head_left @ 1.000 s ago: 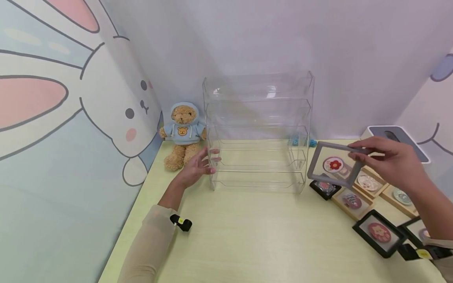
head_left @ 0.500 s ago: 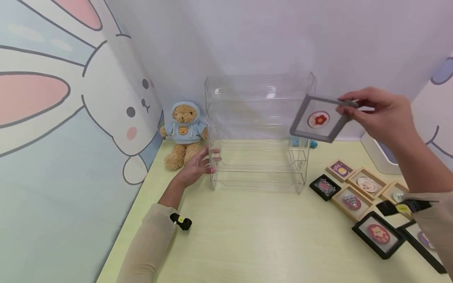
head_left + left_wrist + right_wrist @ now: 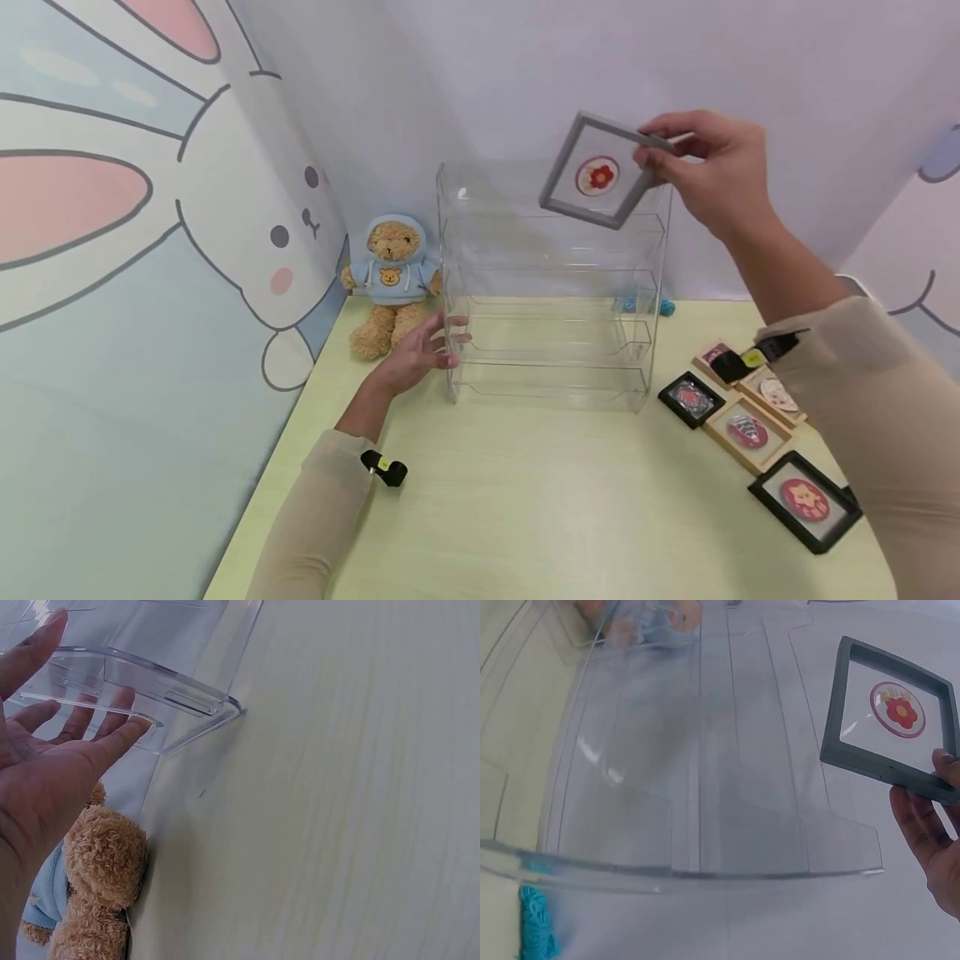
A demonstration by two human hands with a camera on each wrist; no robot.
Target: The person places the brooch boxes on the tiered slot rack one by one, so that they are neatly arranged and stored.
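A clear acrylic tiered rack (image 3: pixel 551 365) stands at the back of the table. My left hand (image 3: pixel 411 357) rests against its lower left side, fingers extended; the left wrist view shows that hand (image 3: pixel 56 761) beside the rack's clear side panel (image 3: pixel 161 679). Above the rack's upper right, my right hand (image 3: pixel 708 167) pinches a grey picture frame (image 3: pixel 564 167) by its right edge, between thumb and fingers. Behind the frame's clear pane sits a round badge with a red flower (image 3: pixel 900 712). The frame is tilted and apart from the shelves in the right wrist view.
A teddy bear (image 3: pixel 393 267) in a blue hoodie sits left of the rack. Several framed badges lie at the right, including a black frame (image 3: pixel 806 500) and a wooden frame (image 3: pixel 748 432). Blue stringy material (image 3: pixel 536 922) lies by the rack's back right. Walls stand behind and left.
My right hand has lifted the grey picture frame from above the other frames, up and leftward to the rack's top. My left hand has stayed at the rack's side.
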